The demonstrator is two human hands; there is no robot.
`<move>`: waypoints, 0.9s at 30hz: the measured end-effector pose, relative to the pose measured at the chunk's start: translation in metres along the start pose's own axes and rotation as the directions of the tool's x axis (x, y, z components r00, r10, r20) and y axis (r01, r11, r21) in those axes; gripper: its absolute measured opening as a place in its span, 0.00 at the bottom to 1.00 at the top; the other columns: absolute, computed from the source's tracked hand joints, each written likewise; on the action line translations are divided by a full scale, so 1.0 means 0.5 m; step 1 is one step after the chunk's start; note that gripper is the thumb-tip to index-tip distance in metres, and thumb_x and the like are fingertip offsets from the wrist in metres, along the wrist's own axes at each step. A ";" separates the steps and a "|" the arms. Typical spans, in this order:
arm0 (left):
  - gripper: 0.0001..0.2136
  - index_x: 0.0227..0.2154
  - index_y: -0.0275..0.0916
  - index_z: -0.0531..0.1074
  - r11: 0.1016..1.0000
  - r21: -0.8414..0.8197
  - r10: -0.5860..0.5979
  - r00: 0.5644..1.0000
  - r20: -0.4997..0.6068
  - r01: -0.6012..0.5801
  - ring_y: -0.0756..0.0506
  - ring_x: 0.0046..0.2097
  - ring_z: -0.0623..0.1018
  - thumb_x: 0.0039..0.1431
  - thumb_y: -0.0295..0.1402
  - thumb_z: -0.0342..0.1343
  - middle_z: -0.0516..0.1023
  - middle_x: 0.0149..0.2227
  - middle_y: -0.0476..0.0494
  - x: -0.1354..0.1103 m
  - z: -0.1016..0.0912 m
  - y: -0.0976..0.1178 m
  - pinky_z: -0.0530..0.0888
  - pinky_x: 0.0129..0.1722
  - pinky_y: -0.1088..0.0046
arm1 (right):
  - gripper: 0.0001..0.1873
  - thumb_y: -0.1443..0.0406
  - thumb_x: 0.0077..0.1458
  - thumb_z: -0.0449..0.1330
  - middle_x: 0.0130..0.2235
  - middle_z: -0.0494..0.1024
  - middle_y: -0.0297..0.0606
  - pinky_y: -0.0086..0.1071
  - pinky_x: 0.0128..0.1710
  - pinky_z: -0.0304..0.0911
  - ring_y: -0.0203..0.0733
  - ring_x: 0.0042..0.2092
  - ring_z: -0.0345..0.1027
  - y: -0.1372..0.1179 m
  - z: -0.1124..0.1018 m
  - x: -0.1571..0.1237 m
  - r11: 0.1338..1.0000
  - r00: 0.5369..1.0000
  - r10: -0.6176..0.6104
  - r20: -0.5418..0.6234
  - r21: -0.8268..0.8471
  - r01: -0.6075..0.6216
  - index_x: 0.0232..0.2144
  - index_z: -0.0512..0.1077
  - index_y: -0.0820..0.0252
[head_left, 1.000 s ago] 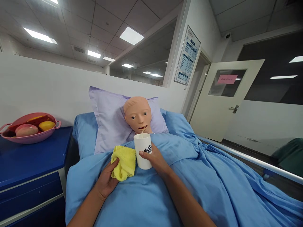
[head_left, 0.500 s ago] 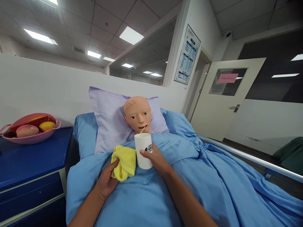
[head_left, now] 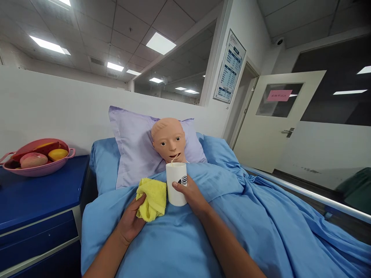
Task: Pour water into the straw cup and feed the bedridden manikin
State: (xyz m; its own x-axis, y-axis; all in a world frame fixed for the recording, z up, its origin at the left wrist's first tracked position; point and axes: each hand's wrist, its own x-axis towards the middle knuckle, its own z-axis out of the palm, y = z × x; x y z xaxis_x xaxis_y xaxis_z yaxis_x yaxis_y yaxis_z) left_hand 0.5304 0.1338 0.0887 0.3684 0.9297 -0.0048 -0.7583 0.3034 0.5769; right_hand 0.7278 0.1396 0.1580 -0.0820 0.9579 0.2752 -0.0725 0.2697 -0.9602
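Note:
A training manikin (head_left: 169, 139) lies in bed with its head on a lilac pillow (head_left: 131, 146), covered to the neck by a blue blanket (head_left: 232, 216). My right hand (head_left: 191, 195) grips a white cup (head_left: 176, 183) upright just below the manikin's chin. A thin straw (head_left: 174, 159) runs from the cup to the manikin's mouth. My left hand (head_left: 130, 222) holds a folded yellow cloth (head_left: 152, 199) against the blanket, right beside the cup on its left.
A blue bedside cabinet (head_left: 37, 197) stands at the left, bearing a pink bowl (head_left: 34, 169) of fruit. A metal bed rail (head_left: 304, 195) runs along the right. A door (head_left: 272, 119) stands open at the back right.
My right hand has shifted the cup slightly right and a little up toward the manikin's mouth. My left hand and the yellow cloth have stayed in place.

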 end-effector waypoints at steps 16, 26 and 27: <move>0.21 0.56 0.37 0.66 1.000 0.017 0.007 1.000 0.022 -0.007 0.41 0.54 0.75 0.60 0.32 0.55 0.77 0.50 0.38 0.000 0.000 -0.002 0.69 0.58 0.64 | 0.27 0.56 0.43 0.69 0.39 0.78 0.35 0.35 0.38 0.67 0.43 0.39 0.72 0.023 -0.003 0.006 0.997 0.997 -0.068 0.023 -0.024 0.069 0.45 0.69 0.55; 0.21 0.52 0.35 0.68 0.970 0.241 0.022 0.989 -0.145 0.014 0.39 0.46 0.79 0.55 0.34 0.60 0.79 0.47 0.36 -0.013 0.065 0.013 0.76 0.46 0.66 | 0.30 0.55 0.41 0.69 0.39 0.77 0.38 0.38 0.40 0.67 0.45 0.39 0.71 0.010 0.000 -0.001 0.950 0.930 -0.290 -0.225 -0.188 0.251 0.45 0.66 0.58; 0.21 0.51 0.35 0.69 0.939 0.344 0.062 0.986 -0.152 -0.006 0.39 0.46 0.79 0.55 0.36 0.60 0.79 0.47 0.37 -0.015 0.082 0.015 0.76 0.44 0.66 | 0.31 0.55 0.40 0.69 0.39 0.77 0.38 0.38 0.40 0.67 0.45 0.38 0.71 0.008 -0.002 0.000 0.948 0.917 -0.300 -0.262 -0.191 0.255 0.45 0.66 0.58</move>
State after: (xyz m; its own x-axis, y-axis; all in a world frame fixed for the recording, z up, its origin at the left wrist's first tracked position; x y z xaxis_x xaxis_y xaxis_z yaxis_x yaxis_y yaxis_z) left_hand 0.5439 0.1208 0.1268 0.2348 0.9675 -0.0935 -0.5290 0.2079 0.8228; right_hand 0.7283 0.1405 0.1541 0.2067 0.8237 0.5280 0.1002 0.5190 -0.8489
